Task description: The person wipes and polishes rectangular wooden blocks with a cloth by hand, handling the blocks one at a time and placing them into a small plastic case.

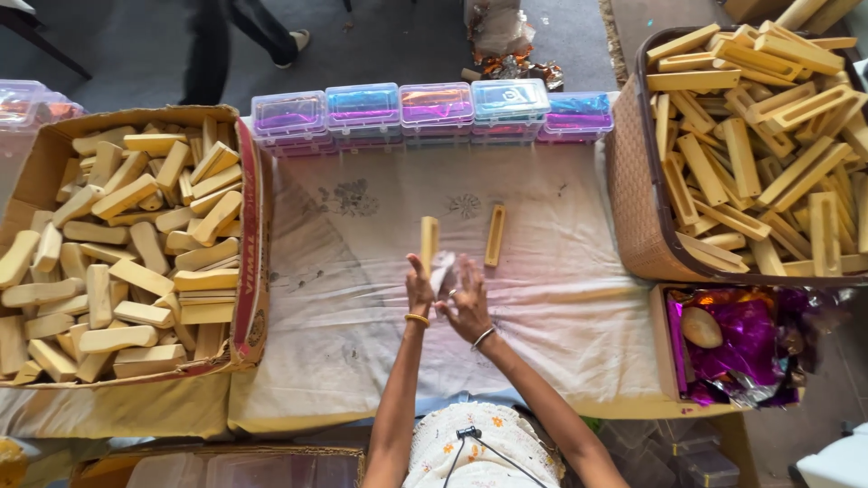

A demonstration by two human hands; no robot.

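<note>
My left hand (419,287) holds a pale wooden block (429,240) upright by its lower end over the cloth-covered table (561,316). Right beside it, my right hand (467,301) grips a small piece of whitish paper or cloth (443,270) pressed against the block's lower part. A second wooden piece, a narrow tray-shaped one (495,234), lies on the cloth just right of the hands.
A cardboard box (249,271) of smooth wooden blocks sits at left. A wicker basket (633,217) of hollowed wooden trays is at right, with a box of purple foil (741,348) below it. Several clear plastic cases (434,107) line the far edge. A person's legs (217,45) stand beyond.
</note>
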